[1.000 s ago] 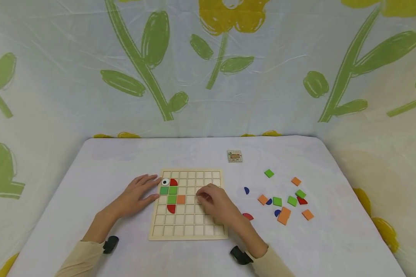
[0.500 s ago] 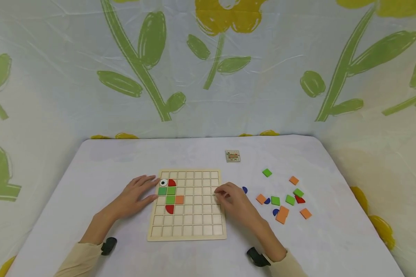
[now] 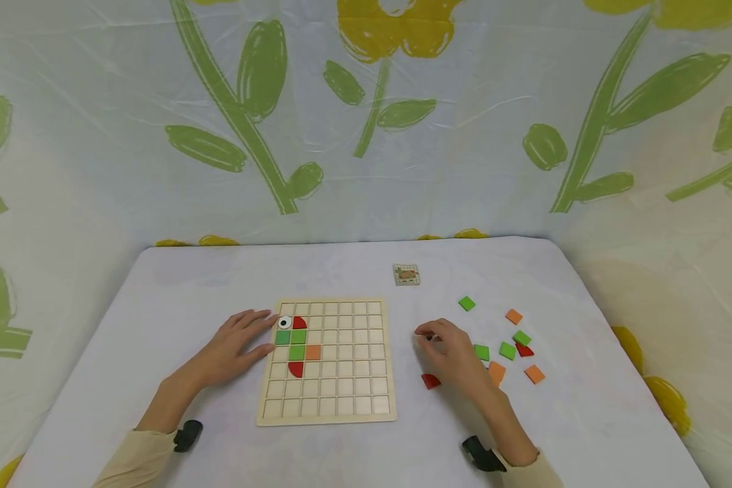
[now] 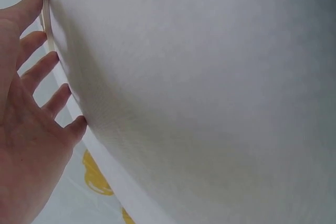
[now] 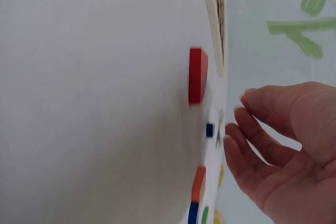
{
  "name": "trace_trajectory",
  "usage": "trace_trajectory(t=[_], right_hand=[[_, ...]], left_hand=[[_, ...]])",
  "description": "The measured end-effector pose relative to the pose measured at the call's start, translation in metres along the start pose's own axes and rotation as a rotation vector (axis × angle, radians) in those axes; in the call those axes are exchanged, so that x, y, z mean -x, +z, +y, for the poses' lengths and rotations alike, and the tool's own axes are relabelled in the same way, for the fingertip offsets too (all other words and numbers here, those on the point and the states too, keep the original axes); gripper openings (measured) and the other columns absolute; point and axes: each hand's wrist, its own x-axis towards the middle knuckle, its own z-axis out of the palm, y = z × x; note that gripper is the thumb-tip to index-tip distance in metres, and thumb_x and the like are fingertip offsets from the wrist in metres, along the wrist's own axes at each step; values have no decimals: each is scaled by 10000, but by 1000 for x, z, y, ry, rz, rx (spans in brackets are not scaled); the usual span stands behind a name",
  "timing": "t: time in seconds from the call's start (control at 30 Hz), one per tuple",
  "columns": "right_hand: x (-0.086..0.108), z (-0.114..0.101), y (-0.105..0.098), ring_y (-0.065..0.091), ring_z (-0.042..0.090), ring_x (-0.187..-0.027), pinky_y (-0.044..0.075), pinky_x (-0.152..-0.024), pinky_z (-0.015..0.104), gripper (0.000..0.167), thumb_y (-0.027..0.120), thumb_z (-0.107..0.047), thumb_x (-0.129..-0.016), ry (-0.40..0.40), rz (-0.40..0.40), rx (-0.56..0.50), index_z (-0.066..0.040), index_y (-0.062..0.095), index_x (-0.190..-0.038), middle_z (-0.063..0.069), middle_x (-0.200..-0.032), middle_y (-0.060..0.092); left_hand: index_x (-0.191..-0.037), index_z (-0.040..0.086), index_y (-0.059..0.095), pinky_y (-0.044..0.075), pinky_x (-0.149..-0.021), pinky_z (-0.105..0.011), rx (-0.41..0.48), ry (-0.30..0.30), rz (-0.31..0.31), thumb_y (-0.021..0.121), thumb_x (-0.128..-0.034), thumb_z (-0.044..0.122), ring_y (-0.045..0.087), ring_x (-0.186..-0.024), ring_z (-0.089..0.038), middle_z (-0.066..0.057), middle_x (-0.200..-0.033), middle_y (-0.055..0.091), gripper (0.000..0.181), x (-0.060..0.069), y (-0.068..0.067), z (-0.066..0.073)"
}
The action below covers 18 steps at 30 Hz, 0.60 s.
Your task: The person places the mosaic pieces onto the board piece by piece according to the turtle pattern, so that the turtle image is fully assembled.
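My left hand [image 3: 238, 348], fingers spread, touches the left edge of the board [image 3: 346, 367]. My right hand [image 3: 454, 356], thumb and fingertips apart, hovers right of the board near the blue piece [image 5: 209, 130]; descending straight, clear of the red piece [image 3: 430, 381], seems wise. The board lies flat, square-on; the blue piece's axis is hidden.
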Motion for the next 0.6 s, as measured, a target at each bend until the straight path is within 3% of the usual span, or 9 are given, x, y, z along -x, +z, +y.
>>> trace_trajectory(t=[0.23, 0.6], right_hand=[[7, 14, -17, 644, 243, -1065, 594, -895, 431, 199, 727, -52, -954, 82, -5, 36, -49, 723, -1153, 64, -1129, 686], [18, 32, -34, 582, 270, -994, 553, -863, 459, 185, 783, -52, -909, 17, -1, 157, -23, 752, -1089, 66, -1034, 697]], left_hand=[[-1524, 98, 509, 273, -1141, -679, -6, 8, -3, 661, -1020, 352, 312, -1453, -460, -169, -1556, 462, 585, 0, -2, 0], [-1513, 91, 522, 264, -1133, -691, 13, 36, 27, 673, -1012, 349, 320, -1442, -479, -184, -1539, 479, 583, 1, 0, -4]])
